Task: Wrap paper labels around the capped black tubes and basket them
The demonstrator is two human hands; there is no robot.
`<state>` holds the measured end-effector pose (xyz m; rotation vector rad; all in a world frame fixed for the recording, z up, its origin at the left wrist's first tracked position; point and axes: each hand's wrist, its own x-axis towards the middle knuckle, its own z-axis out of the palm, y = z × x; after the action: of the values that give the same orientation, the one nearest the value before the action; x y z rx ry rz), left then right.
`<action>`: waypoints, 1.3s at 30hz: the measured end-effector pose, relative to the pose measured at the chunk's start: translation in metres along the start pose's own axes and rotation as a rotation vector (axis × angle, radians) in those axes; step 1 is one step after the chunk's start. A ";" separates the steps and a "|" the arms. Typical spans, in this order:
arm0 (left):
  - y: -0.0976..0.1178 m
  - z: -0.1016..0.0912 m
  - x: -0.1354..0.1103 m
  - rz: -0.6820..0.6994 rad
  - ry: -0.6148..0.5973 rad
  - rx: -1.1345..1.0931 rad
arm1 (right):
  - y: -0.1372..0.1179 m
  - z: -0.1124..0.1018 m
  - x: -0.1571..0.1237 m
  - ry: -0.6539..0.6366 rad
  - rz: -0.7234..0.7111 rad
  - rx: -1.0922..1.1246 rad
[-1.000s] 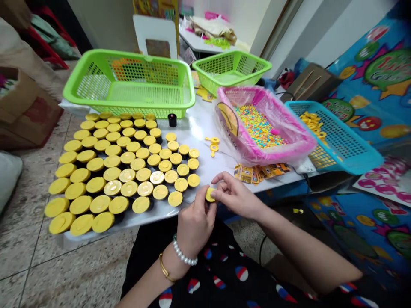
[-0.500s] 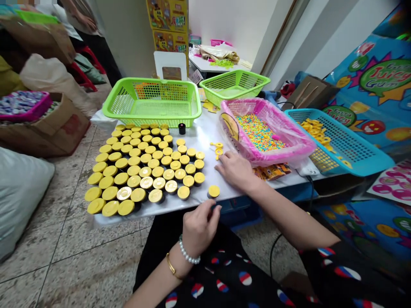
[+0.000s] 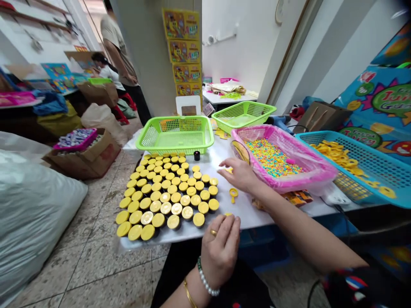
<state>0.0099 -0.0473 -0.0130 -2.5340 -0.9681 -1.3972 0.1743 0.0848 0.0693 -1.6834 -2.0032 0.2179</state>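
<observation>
My left hand (image 3: 221,247) is at the near table edge, its fingers together and curled over a small yellow-lidded tub (image 3: 228,214), mostly hidden behind the fingertips. With fingers apart, my right hand (image 3: 240,174) hovers over a yellow ring-shaped plastic piece (image 3: 229,170) that it partly covers. Another yellow ring with a short handle (image 3: 233,193) lies on the white tabletop between my hands. To the left stand many black tubs with yellow lids (image 3: 165,208) in close rows. A black tub (image 3: 197,156) without a yellow lid stands behind them.
A green basket (image 3: 175,150) and a second green basket (image 3: 244,109) stand at the back. Right of my hand are a pink basket (image 3: 316,182) of colourful candy beads and a blue basket (image 3: 379,167) with yellow rings. Another person (image 3: 120,47) stands back left.
The view has tilted up. My left hand has moved onto the yellow-lidded tub. My right hand has lifted and spread its fingers; one yellow ring lies closer to me.
</observation>
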 end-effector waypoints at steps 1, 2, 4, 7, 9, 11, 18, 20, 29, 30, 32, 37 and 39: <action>-0.001 0.003 -0.001 -0.018 -0.007 0.003 | -0.004 0.002 0.022 0.003 0.033 0.006; -0.003 0.006 -0.003 -0.026 -0.013 0.002 | -0.008 0.007 0.043 0.004 0.068 0.008; -0.006 0.009 -0.006 -0.012 -0.020 -0.009 | -0.014 0.022 0.079 -0.019 0.136 0.001; -0.007 0.010 -0.009 0.020 -0.008 -0.009 | -0.020 0.052 0.111 -0.092 0.235 -0.022; -0.005 0.009 -0.007 0.031 0.001 0.000 | -0.024 0.070 0.119 -0.115 0.273 -0.037; -0.004 0.008 -0.003 0.044 0.007 0.014 | -0.028 0.080 0.122 -0.108 0.286 -0.044; -0.022 -0.009 0.009 -0.039 -0.024 0.134 | -0.024 0.057 0.098 -0.078 0.179 -0.050; -0.028 -0.010 0.007 -0.042 -0.084 0.185 | -0.015 0.041 0.074 -0.049 0.132 -0.047; -0.024 0.013 -0.001 0.089 -0.048 0.177 | 0.004 0.027 0.000 0.401 0.009 0.126; -0.025 0.013 -0.001 0.123 -0.038 0.156 | 0.004 0.030 0.002 0.428 -0.015 0.168; -0.028 0.012 -0.002 0.168 -0.022 0.106 | 0.004 0.034 0.006 0.413 -0.041 0.206; -0.033 0.006 -0.005 0.188 0.011 0.013 | -0.006 0.014 -0.023 0.265 -0.084 0.072; -0.034 0.006 -0.006 0.181 0.026 -0.017 | -0.013 0.007 -0.051 0.126 -0.065 0.035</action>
<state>-0.0074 -0.0207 -0.0287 -2.5350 -0.7052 -1.3869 0.1652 0.0343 0.0548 -1.5679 -1.9457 0.1201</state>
